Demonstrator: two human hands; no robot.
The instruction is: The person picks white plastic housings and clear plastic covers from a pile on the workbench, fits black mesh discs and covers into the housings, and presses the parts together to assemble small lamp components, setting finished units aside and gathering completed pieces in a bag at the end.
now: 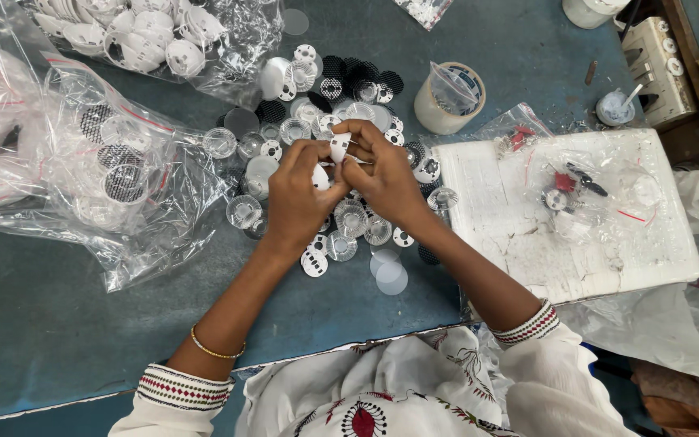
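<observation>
Head view: L hand and R hand meet over centre of blue-green table. Both sets of fingers pinched together on a small white round part, held up just above the loose pile; thumb tips close on its rim. A second white piece sits against L palm, partly hidden.

Risk (judgement): part is small and smooth, so a slip would drop it into the pile of clear lenses directly below, where it'd be hard to tell from the rest. Elbow sweep could push flat discs off near edge.

Around: open clear bag of parts to L, near L wrist; tape roll behind R hand; white foam block just beside R forearm, crowding that side. Gold bangle on L wrist.
</observation>
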